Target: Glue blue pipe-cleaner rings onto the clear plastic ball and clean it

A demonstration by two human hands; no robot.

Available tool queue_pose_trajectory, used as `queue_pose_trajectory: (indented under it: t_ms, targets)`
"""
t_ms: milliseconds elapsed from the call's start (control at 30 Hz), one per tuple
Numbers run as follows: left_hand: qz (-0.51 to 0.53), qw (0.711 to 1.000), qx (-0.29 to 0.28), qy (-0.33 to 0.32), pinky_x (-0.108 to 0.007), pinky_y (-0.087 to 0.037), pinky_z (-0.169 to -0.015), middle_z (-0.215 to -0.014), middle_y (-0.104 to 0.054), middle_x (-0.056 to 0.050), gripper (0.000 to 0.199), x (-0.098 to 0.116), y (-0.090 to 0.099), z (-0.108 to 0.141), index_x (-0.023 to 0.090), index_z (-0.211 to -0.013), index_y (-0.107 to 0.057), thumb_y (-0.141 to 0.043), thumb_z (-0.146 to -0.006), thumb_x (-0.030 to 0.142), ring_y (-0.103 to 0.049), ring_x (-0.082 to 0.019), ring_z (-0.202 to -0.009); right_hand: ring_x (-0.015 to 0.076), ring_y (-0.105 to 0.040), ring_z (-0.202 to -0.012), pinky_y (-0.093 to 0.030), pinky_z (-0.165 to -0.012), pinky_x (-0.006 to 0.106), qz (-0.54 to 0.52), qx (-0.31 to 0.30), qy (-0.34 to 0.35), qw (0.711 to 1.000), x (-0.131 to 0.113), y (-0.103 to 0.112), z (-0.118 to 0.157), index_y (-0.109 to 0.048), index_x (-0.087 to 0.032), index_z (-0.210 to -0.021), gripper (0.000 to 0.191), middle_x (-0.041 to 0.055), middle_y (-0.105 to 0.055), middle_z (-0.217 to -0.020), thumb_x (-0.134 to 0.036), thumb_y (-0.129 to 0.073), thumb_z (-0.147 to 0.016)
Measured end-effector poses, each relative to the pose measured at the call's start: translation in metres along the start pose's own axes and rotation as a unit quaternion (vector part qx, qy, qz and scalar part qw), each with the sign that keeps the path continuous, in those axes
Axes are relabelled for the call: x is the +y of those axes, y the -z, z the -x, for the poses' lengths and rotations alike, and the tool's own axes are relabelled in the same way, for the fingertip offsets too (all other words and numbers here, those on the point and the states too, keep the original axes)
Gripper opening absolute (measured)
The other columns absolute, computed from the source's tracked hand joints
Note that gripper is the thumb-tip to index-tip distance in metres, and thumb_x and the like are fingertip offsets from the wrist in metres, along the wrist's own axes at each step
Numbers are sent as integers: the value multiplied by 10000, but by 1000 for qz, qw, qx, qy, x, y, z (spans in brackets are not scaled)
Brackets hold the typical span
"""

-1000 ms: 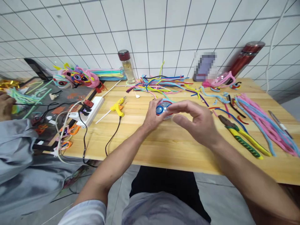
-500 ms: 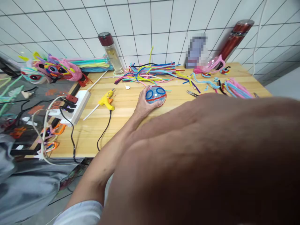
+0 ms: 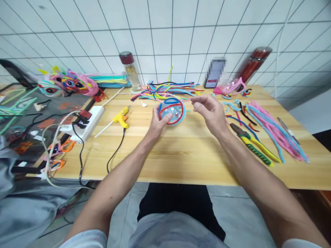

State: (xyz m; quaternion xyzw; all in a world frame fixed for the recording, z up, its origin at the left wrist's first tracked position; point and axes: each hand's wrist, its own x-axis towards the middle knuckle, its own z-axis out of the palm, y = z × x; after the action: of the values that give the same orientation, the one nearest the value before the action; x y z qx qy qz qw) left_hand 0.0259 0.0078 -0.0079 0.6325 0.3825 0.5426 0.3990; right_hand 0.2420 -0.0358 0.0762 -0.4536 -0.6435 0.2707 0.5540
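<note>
In the head view, the ball (image 3: 178, 111) sits in the left hand (image 3: 157, 124), toward the middle of the table (image 3: 181, 156); whether it rests on the wood or is held just above it, I cannot tell. It is clear and rounded, with bright glints on its surface. A red strip loops across the side facing the wearer, a dark blue ring lies near the top, and light blue edges the right side. The left hand is curved around the ball's left side, thumb across the front. The right hand (image 3: 212, 113) is just right of the ball, apart from it, fingers bent and thumb near the forefinger; whether it pinches anything, I cannot tell. Pliers (image 3: 254, 144) lie beside the right forearm, a glue gun (image 3: 121, 119) left of the left hand, and fuzzy sticks (image 3: 173, 88) behind the ball.
</note>
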Motion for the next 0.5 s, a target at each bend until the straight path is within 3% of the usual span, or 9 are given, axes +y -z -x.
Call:
queue_pose_trajectory:
  t_ms: [67, 167, 267, 367, 433, 500]
  targets:
    - [23, 999, -22, 30, -423, -531, -1085, -1317, -649, -115, 771, 2, -2, 1, 230, -1352, -455, -664, -826, 753, -657, -273, -1245, 275, -661, -1196, -575, -1007, 484, -38, 1, -35, 999, 38, -1, 1, -685, -259, -1154, 463, 69, -708, -1259, -624, -697, -869]
    - [-15, 997, -45, 67, -454, -510, -1109, -1382, -609, -148, 833, 1, -9, 4, 196, -1378, -458, -758, -775, 686, -633, -301, -1272, 294, -593, -1323, -544, -1054, 490, -50, -66, -75, 994, 70, -9, 14, -626, -271, -1281, 563, 88, -645, -1407, -591, -736, -831]
    - [-77, 993, -58, 71, -501, -472, -1141, -1417, -590, -160, 832, -1, -11, 6, 190, -1386, -485, -805, -753, 624, -602, -327, -1306, 299, -574, -1355, -531, -1061, 492, -28, -119, -86, 989, 76, -13, 24, -574, -265, -1370, 633, 96, -631, -1439, -522, -747, -818]
    - [-113, 994, 7, 6, -511, -430, -1171, -1403, -598, -146, 730, 5, -7, 3, 202, -1317, -568, -773, -778, 649, -556, -323, -1347, 297, -593, -1331, -527, -1061, 491, -8, -123, -92, 988, 77, -13, 25, -558, -247, -1396, 654, 105, -634, -1434, -462, -740, -806]
    - [-90, 993, 66, -43, -468, -492, -1101, -1251, -662, -106, 566, 21, -2, 2, 219, -1169, -648, -724, -827, 662, -617, -278, -1231, 289, -604, -1310, -526, -1063, 484, -6, -110, -98, 989, 78, -12, 23, -574, -241, -1373, 622, 107, -632, -1431, -449, -723, -807]
    - [-5, 995, 78, -58, -400, -582, -912, -955, -682, -51, 442, 52, 5, 5, 223, -939, -673, -634, -905, 662, -680, -206, -931, 287, -615, -1284, -530, -1052, 476, -1, -90, -99, 991, 81, -12, 23, -587, -232, -1350, 609, 117, -635, -1414, -461, -718, -801]
